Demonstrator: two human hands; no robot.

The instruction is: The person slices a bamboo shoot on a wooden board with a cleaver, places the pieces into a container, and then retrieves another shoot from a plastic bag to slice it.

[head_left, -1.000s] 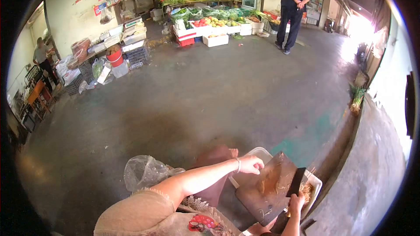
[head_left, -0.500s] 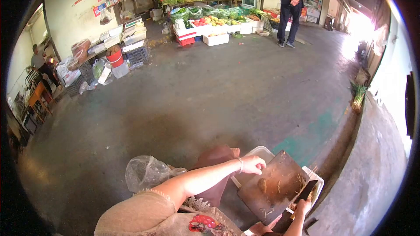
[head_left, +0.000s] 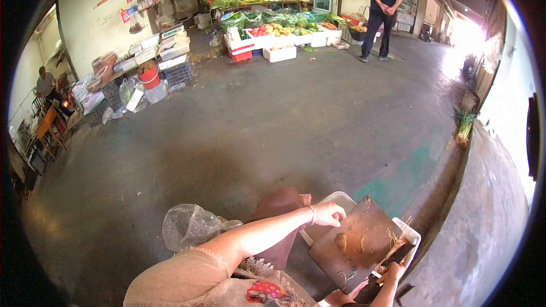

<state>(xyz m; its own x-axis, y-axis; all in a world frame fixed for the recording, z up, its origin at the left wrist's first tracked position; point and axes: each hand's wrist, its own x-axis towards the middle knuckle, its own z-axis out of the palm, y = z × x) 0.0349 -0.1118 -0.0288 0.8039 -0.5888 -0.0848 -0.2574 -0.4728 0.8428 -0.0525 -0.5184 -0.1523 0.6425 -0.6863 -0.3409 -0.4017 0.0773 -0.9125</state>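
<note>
My left hand (head_left: pixel 329 214), with a band at the wrist, is closed over the upper left edge of a dark brown board (head_left: pixel 355 258). Whatever its curled fingers hold is hidden. On the board lie a small brown lump (head_left: pixel 340 241) and thin straw-coloured scraps. Along its right edge, dry root-like strands (head_left: pixel 394 243) stick up. My right hand (head_left: pixel 392 274) is closed beside that edge, around a knife whose dark blade (head_left: pixel 401 253) is hard to make out against the tub behind. Pale tub rims (head_left: pixel 413 232) show past the board.
A clear plastic bag (head_left: pixel 190 227) lies left of my arm. Green onions (head_left: pixel 465 128) lean by the ledge on the right. Across the floor stand vegetable boxes (head_left: pixel 280 54), a red bucket (head_left: pixel 149 75) and a person in dark clothes (head_left: pixel 382 11). Another person (head_left: pixel 46 84) is at far left.
The knife blade, plain and dark above the right edge before, now shows less clearly. My right hand has shifted slightly down. My left hand stays put. The standing person has shifted slightly.
</note>
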